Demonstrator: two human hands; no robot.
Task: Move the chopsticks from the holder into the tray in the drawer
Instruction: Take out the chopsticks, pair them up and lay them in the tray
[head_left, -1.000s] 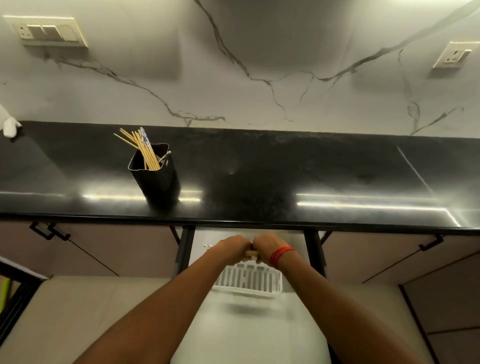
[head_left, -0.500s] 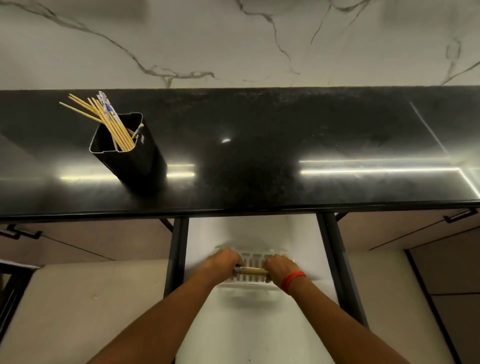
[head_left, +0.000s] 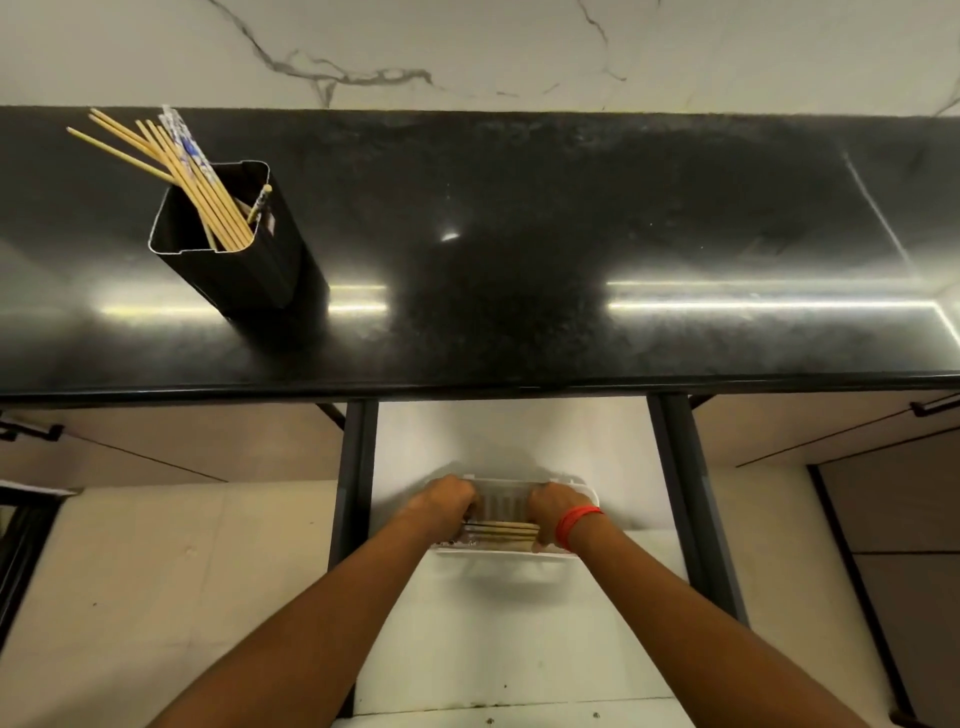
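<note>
Countertop (head_left: 519, 260) is stretching black and glossy across the view, with the open drawer (head_left: 509, 441) sitting below it. The holder (head_left: 260, 270) is standing at the counter's left, its leftover chopsticks (head_left: 171, 156) fanning out leftward. In the drawer, the left hand (head_left: 447, 501) and right hand (head_left: 553, 506) are reaching into the white tray (head_left: 498, 555), spread wider apart than a moment ago. Their fingers are curling round the ends of the bundle of chopsticks (head_left: 501, 531), which is now lying lower, along the tray's near wall.
</note>
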